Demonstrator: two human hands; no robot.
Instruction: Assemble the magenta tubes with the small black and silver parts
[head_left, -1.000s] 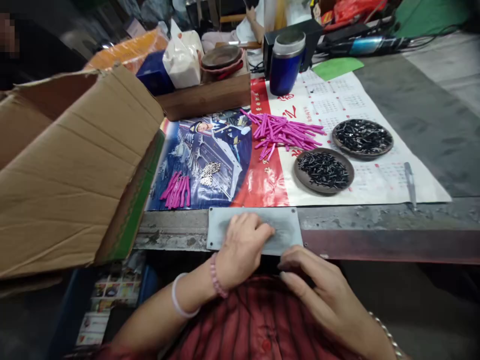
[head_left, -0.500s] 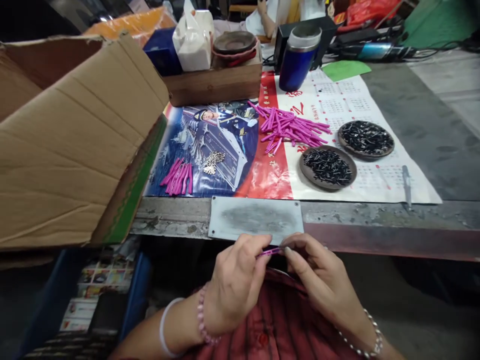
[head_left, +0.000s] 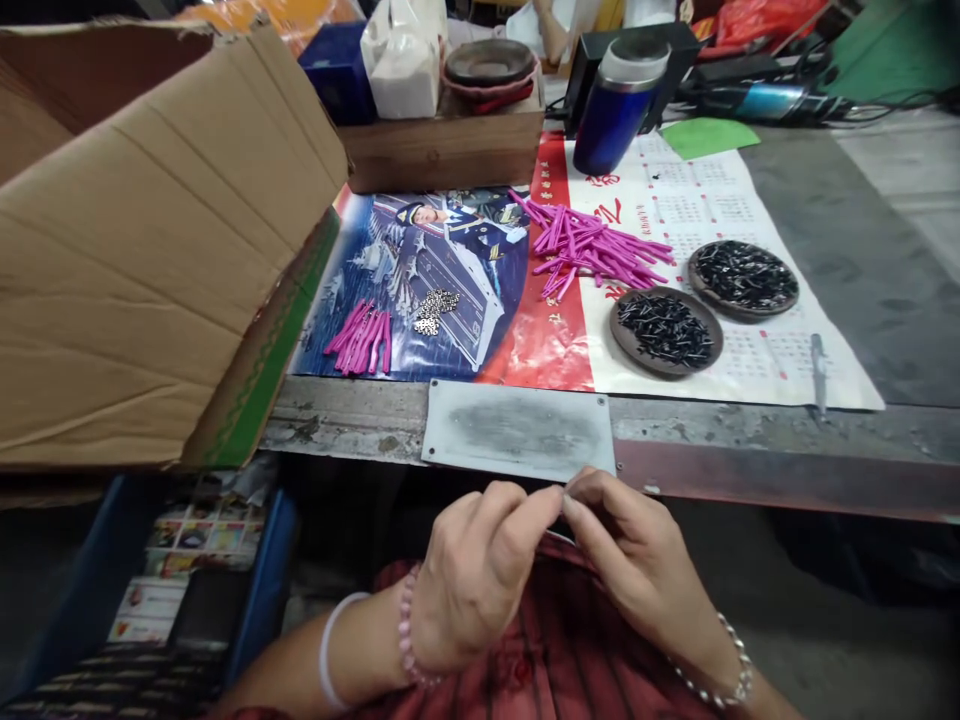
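My left hand (head_left: 491, 575) is closed in front of my shirt, its thumb and forefinger meeting the tips of my right hand. A slim pink plastic piece showed in its fingers a moment earlier; now the fingers cover it. My right hand (head_left: 630, 555) pinches at the same spot, thumb against forefinger, and what it grips is too small or hidden to tell. Just beyond the hands lies a grey plate (head_left: 517, 430) with a dark worn middle. A small group of pink pieces (head_left: 361, 338) sits beside a pile of tiny metal parts (head_left: 436, 311).
A larger pink heap (head_left: 592, 248) lies on the poster. Two dishes hold black pins: a near dish (head_left: 666, 332) and a far dish (head_left: 742, 278). A blue tumbler (head_left: 619, 110) stands behind. A cardboard box (head_left: 150, 260) fills the left, above a blue bin (head_left: 259, 590).
My left fingers have closed in over the pink piece and now touch my right fingertips, hiding it. The camera view has shifted slightly.
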